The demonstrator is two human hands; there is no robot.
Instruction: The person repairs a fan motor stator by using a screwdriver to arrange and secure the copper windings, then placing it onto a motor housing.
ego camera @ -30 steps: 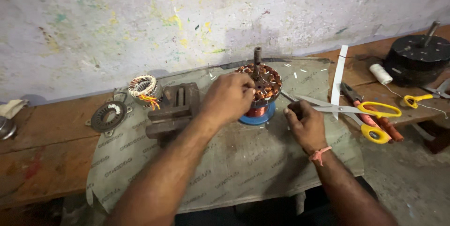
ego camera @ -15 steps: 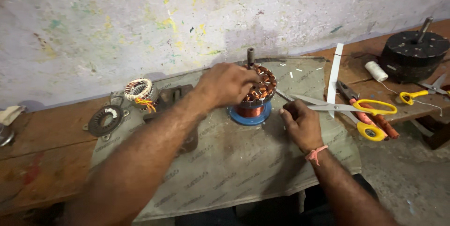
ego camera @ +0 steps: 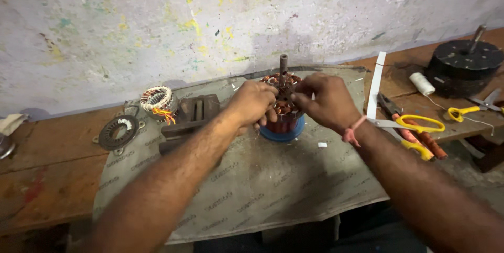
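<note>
Both hands on the copper-wound motor core (ego camera: 283, 111) standing mid-worktop (ego camera: 294, 190): left hand (ego camera: 252, 103) gripping its side, right hand (ego camera: 325, 101) pinching at the top slots, windings look mostly in, scissors (ego camera: 415, 124) idle beside.

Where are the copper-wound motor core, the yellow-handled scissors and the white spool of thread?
copper-wound motor core (ego camera: 283, 107), head view, on its copper windings between the two hands.
yellow-handled scissors (ego camera: 420, 124), head view, on the upper yellow handle loop.
white spool of thread (ego camera: 422, 83), head view, on the spool's side.
</note>
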